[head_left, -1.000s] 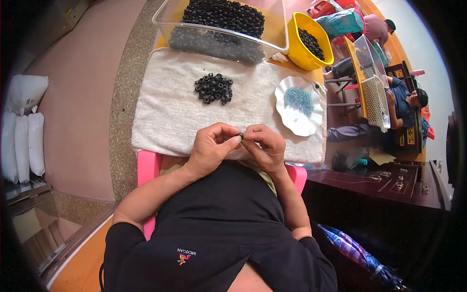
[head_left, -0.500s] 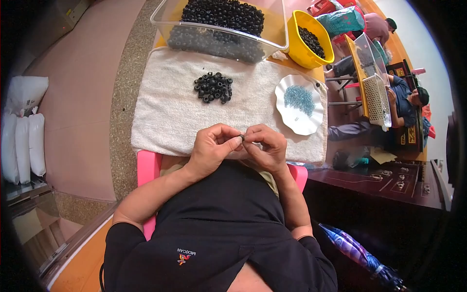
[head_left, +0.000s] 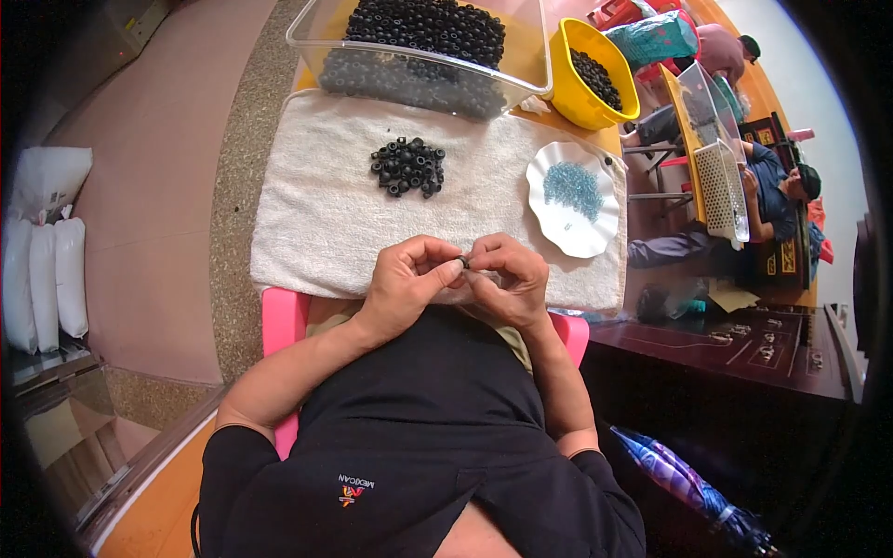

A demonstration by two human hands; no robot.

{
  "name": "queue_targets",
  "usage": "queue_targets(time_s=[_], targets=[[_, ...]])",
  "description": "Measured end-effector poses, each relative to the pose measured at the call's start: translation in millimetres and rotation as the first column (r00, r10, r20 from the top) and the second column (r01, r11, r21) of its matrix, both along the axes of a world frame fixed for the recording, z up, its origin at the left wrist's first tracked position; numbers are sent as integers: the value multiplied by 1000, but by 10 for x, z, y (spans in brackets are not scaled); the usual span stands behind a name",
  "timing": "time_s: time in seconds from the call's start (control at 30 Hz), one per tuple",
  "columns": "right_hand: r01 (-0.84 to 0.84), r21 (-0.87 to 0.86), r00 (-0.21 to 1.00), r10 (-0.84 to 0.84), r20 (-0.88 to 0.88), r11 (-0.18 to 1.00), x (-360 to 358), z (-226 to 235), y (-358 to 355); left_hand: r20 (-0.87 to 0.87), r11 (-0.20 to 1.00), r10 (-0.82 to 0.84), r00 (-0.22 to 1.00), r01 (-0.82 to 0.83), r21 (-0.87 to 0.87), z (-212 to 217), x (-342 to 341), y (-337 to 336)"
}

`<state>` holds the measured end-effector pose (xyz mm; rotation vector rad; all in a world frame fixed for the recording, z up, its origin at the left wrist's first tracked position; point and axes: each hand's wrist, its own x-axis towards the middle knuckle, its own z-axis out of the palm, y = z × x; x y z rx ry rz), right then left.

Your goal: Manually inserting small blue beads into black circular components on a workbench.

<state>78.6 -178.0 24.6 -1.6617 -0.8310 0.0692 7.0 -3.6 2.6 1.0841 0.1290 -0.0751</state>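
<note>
Between my two hands, over the towel's near edge, is one small black ring-shaped part. The thumb and forefinger of my left hand pinch it from the left. My right hand closes its fingertips on it from the other side; whether they hold a second tiny piece is hidden. Ahead of my hands, a loose pile of similar black parts lies on the white towel. To the right sits a white wavy-edged plate bearing many tiny clear blue pieces.
At the back stand a clear plastic bin full of black parts and a yellow tub with more. One stray black part lies by the towel's right edge. A folded umbrella is at lower right. Other people sit at right.
My fingertips have shifted very slightly around the small black part. Everything else looks the same.
</note>
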Motion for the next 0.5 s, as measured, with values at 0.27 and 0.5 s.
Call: queue_targets(time_s=[0.27, 0.5], targets=[[19, 1, 999, -19, 30, 1000, 0, -52, 30, -38, 993, -4, 999, -1, -120, 14, 15, 18], [15, -35, 999, -14, 30, 999, -10, -12, 13, -71, 991, -26, 997, 16, -136, 16, 22, 34]])
